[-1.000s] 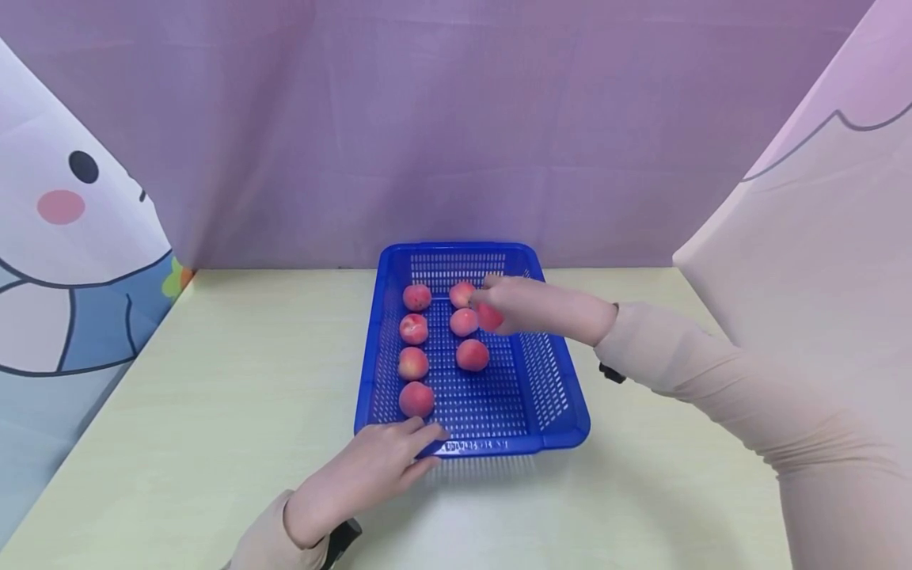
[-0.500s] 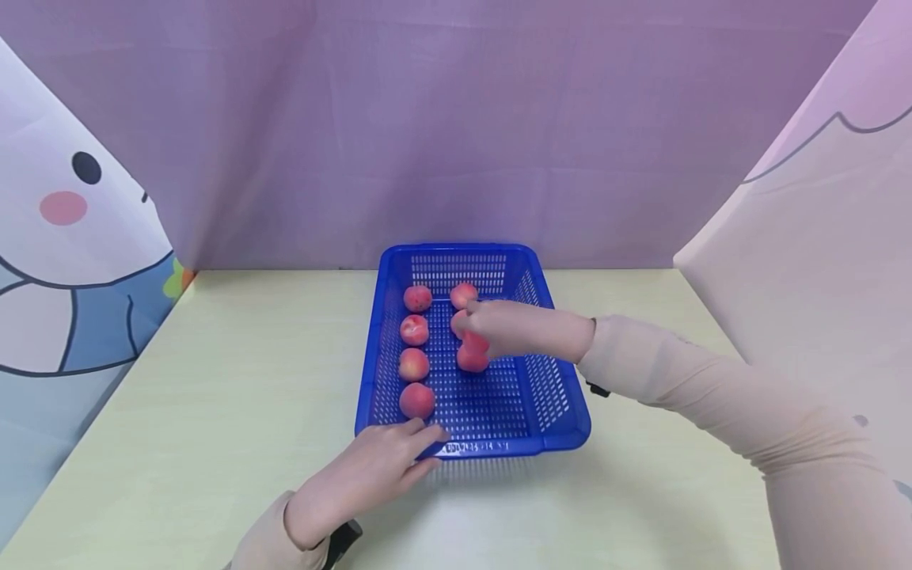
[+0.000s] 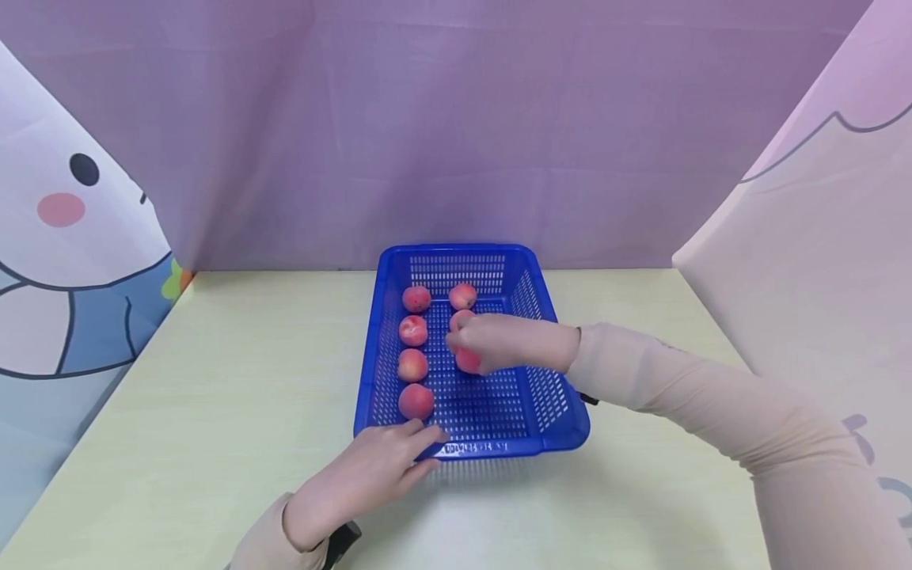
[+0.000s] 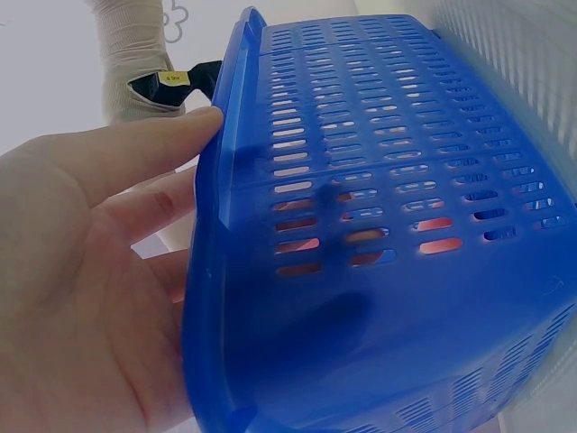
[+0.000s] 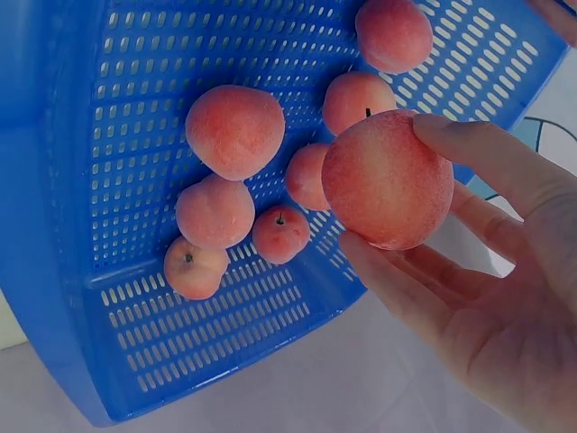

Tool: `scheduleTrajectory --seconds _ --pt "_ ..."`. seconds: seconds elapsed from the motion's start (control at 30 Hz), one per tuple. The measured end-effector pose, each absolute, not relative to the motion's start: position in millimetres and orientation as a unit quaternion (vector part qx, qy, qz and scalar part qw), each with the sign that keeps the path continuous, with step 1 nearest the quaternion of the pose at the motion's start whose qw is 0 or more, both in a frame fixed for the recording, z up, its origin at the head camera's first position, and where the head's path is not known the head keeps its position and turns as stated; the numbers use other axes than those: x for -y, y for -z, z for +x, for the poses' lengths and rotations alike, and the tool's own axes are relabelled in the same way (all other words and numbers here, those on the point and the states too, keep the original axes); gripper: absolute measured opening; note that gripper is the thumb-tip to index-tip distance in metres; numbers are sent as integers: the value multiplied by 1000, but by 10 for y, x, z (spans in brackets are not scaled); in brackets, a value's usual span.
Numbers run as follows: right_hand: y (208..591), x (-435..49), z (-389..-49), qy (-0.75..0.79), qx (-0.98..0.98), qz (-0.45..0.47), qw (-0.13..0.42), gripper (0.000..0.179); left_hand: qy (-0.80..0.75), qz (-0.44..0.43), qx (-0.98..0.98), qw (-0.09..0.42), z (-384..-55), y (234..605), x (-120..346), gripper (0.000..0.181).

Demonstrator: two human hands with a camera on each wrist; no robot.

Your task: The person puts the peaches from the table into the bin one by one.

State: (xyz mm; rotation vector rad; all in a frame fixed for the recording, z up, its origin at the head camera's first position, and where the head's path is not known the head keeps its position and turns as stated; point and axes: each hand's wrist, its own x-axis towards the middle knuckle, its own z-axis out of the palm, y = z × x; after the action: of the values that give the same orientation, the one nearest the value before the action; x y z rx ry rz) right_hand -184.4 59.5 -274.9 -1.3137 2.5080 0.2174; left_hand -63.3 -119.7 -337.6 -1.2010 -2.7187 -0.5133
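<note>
Between the thumb and fingers of my right hand [image 3: 495, 342] is a red peach [image 5: 388, 180], held above the blue plastic basket [image 5: 216, 361]; the head view mostly hides this fruit behind the hand. Beneath it, several more peaches lie in the basket in two lines, one along the left side [image 3: 413, 365] and one nearer the middle [image 3: 462, 296]. My left hand [image 3: 378, 459] grips the near rim at its left corner. In the left wrist view, the thumb [image 4: 180, 135] presses the basket's rim from one side while the fingers go behind it.
The basket stands on a pale yellow-green table [image 3: 271, 356], close to a purple cloth backdrop [image 3: 442, 134]. Printed cloth panels rise at the left [image 3: 78, 237] and right [image 3: 819, 237]. Perforated walls enclose the fruit, and bare basket floor [image 3: 484, 408] shows at the near right.
My right hand has moved toward the near left over the basket, carrying the peach from beside the middle line to above its nearer end. The left hand stays on the rim.
</note>
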Motion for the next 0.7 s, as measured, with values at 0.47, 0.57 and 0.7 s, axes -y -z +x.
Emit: scheduleTrajectory --seconds 0.47,0.57,0.7 --pt "2848 -502 -1778 -81 -874 -428 216 45 174 -393 902 43 -628 3371 1192 18" --pt "2866 -491 -1772 -93 -869 -439 209 40 174 -393 902 40 -627 3366 1193 18" --pt "2902 -465 -1770 -106 -867 -442 203 37 176 -392 902 39 -625 3361 1197 18"
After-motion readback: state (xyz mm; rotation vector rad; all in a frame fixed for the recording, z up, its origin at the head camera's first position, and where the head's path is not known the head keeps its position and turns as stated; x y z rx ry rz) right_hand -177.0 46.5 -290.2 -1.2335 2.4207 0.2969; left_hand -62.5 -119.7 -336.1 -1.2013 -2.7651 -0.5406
